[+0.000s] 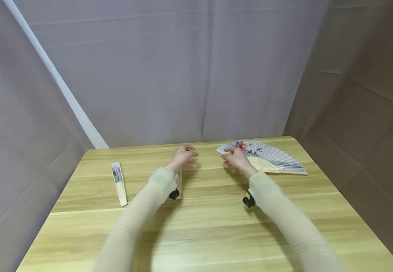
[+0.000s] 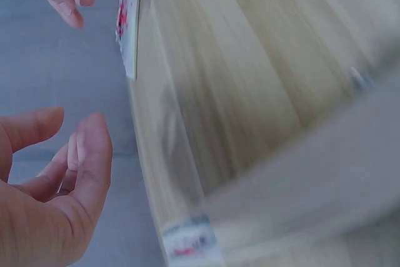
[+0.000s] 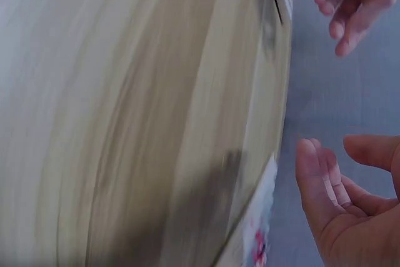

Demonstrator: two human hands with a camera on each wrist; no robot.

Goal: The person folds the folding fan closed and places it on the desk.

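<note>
Head view: a pale wooden desk is seen from above, its far edge set against grey cloth walls and its right edge close to a brown cloth wall. An open paper fan is spread near the far right corner, just short of the far edge, with its straight lower rib pointing toward the right edge. Its leaf is grey-white, printed with red blossoms and dark branches near the left end, and its ribs are pale bamboo gathered toward the pivot. The right hand is held at the fan's left end, fingers loosely curved; whether the fingertips touch the leaf cannot be told, and no grip is seen. The left hand is raised above the desk near the far edge, fingers relaxed and holding nothing, well apart from the right hand with bare desk between them. A closed fan lies under the left forearm, partly hidden by the sleeve. Another closed fan lies near the left edge, well apart from both hands. A broad stretch of bare wood is left in the near half of the desk. Both wrist views are blurred; in each, relaxed open fingers are shown beside the desk's far edge, with the opposite hand beyond.
</note>
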